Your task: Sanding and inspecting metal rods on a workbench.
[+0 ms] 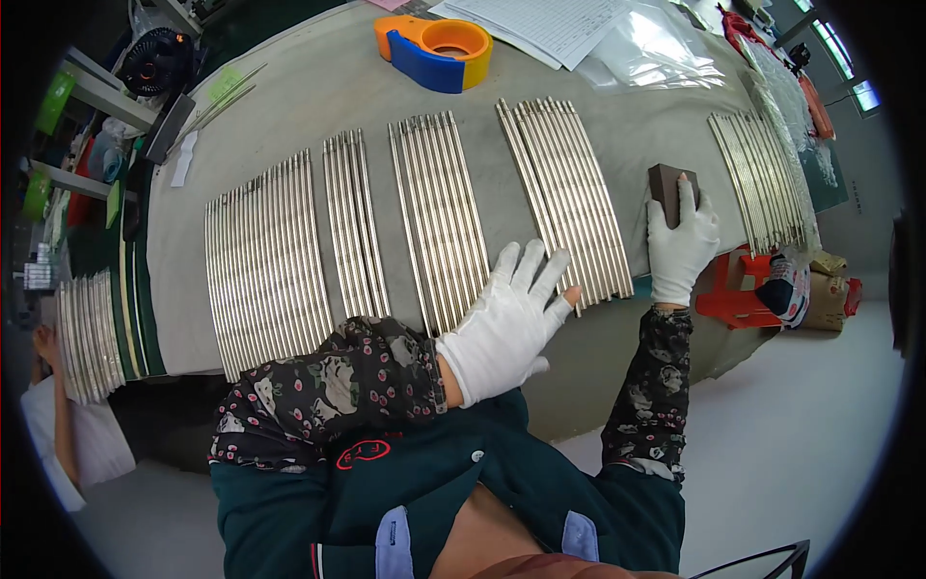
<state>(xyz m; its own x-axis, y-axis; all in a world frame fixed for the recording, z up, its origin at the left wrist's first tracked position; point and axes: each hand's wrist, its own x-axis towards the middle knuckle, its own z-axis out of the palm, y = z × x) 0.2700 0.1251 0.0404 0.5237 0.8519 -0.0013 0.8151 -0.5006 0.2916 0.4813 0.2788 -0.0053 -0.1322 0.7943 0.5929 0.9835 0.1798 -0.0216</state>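
Note:
My left hand, in a white glove with one bare fingertip, is spread flat, fingers apart. It lies at the near ends of a row of slim silvery metal rods, its fingertips on or just over them. My right hand, also gloved, grips a dark brown rectangular block on the grey table, right of that row. Left of my left hand lies another row of rods, its near ends partly hidden by the hand and sleeve.
More rods lie at the left and far right. A tape dispenser, papers and clear plastic bags sit at the back. A red stool stands right. Another person's arm shows beside rods at far left.

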